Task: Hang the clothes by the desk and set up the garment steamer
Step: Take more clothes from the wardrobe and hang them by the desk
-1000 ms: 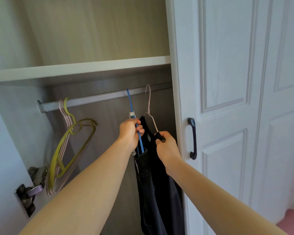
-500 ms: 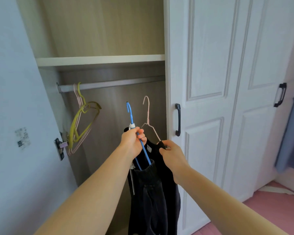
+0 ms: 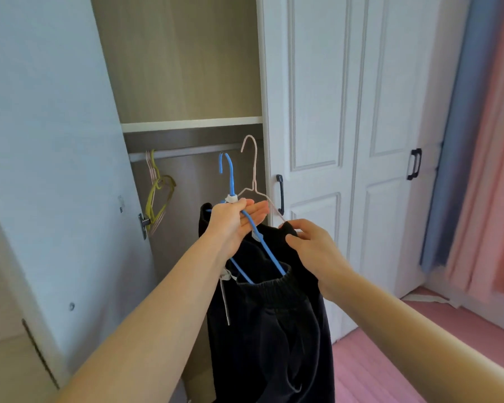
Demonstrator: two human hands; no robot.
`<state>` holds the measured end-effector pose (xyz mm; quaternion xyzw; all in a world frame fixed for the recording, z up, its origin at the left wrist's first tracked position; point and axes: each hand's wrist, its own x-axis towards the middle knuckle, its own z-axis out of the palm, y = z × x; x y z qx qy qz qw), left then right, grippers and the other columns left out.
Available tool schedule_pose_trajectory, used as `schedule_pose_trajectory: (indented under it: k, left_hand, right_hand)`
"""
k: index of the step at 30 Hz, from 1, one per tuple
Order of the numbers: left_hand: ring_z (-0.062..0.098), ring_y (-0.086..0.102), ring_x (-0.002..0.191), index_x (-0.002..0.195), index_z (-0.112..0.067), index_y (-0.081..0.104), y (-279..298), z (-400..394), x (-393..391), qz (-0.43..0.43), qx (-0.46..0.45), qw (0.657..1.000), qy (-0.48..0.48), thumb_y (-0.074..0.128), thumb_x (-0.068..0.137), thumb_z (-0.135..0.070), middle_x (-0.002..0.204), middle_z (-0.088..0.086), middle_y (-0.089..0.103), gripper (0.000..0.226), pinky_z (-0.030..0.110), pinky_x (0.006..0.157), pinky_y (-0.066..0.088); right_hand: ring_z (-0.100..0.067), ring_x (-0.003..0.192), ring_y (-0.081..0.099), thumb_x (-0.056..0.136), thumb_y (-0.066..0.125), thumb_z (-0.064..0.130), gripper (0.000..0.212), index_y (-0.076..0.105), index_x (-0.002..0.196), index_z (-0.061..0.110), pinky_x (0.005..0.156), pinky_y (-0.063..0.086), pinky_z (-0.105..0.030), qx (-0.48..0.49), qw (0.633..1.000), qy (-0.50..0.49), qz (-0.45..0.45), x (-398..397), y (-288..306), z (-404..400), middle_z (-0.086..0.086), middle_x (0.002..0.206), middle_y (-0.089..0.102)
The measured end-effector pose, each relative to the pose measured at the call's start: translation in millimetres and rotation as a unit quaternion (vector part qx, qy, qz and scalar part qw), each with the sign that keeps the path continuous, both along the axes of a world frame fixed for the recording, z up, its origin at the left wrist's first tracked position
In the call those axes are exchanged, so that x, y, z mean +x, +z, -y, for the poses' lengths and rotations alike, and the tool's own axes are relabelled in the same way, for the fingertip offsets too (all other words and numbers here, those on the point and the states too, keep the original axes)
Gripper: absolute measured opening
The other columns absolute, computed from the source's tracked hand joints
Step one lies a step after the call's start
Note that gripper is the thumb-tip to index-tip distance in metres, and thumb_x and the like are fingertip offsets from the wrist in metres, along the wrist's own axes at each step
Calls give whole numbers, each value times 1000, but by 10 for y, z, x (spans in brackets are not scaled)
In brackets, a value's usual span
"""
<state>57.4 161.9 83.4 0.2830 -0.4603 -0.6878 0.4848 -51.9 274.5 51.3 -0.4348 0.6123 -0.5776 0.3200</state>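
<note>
While both arms reach out in front of the open wardrobe, the left hand [image 3: 233, 221] holds the blue hanger [image 3: 246, 225] by its neck, thumb pressed over the wire just under the white collar, the other fingers stretched out flat beneath it. Its hook stands free in the air, below and in front of the wardrobe rail [image 3: 184, 151], touching nothing. Dark trousers [image 3: 269, 321] hang from the blue hanger directly under that hand, their elastic waistband looped over the lower arm of the wire and a pale drawstring dangling on the left.

Just to the right, the right hand [image 3: 313, 250] pinches the shoulder of a second dark garment [image 3: 288, 231] that sits on the pink hanger [image 3: 253, 175]; the fingers seem closed on the cloth, though the fingertips are hidden behind it. That hanger's hook is also off the rail.

Both garments merge into one black mass lower down and run out of the bottom of the view. Yellow and pink empty hangers [image 3: 157, 196] hang at the rail's left end, partly behind the open door [image 3: 50, 170].
</note>
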Motion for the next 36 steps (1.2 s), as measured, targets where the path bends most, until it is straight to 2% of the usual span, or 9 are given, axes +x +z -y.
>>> schedule_pose_trajectory:
  k: [3,5,11,16,20,24,29,32,36]
  left_hand:
    - [29,71,92,110,4,53,52,-375,89,-19,10,1000,-15,37,102,-10,101,22,70,23,38,88,55]
    - [29,71,92,113,6,53,39,-639,164,-15,6,1000,-24,37,102,-10,101,21,71,26,37,89,55]
    - [32,70,93,121,12,48,8,-1377,421,-76,37,995,-55,35,102,-9,108,23,67,31,37,83,57]
    - [35,67,91,111,8,49,40,-1833,622,-128,76,987,-67,36,101,-5,101,25,64,21,39,80,56]
    - [36,66,95,110,8,49,69,-2067,821,-143,101,982,-70,39,101,-6,108,27,62,20,41,80,55]
    - [37,63,105,117,10,46,35,-2297,953,-141,115,981,-68,37,101,-6,109,28,60,24,41,87,52]
    - [37,57,117,125,11,43,-92,-2571,1113,-133,139,979,-62,36,102,-6,126,29,55,30,40,91,49]
    - [37,56,118,126,12,42,-158,-2697,1257,-135,156,977,-62,36,102,-7,129,29,53,31,41,93,48]
    - [37,56,119,125,11,42,-185,-2890,1461,-139,164,974,-67,36,102,-7,130,28,53,30,41,98,47]
  right_hand:
    - [-20,84,69,96,46,13,23,63,103,27,70,58,-33,-13,1000,3,-23,83,93,-453,0,98,70]
    - [-18,83,69,96,47,15,22,63,104,28,71,57,-31,-18,999,3,-44,166,115,-737,1,100,69]
    - [-18,89,68,96,49,18,21,61,108,31,84,57,-42,-13,999,16,-49,496,60,-1454,4,106,66]
    - [-20,90,68,96,49,17,21,62,105,30,84,57,-45,-10,999,22,-40,714,-12,-1895,4,105,66]
    - [-22,88,67,96,49,19,19,61,106,30,78,59,-44,-1,997,31,-69,868,-56,-2178,7,108,63]
    - [-20,87,65,95,48,17,16,58,106,22,77,58,-38,-3,989,18,-150,1035,-81,-2348,6,107,60]
    - [-18,77,60,89,58,39,20,51,99,23,67,51,-33,19,952,17,-306,1337,-260,-2474,3,89,60]
    - [-15,78,55,87,60,31,20,46,100,25,68,48,-31,30,916,18,-399,1439,-345,-2583,5,92,55]
    - [-18,71,56,88,54,26,16,46,101,22,64,50,-36,46,897,11,-439,1603,-352,-2833,3,86,57]
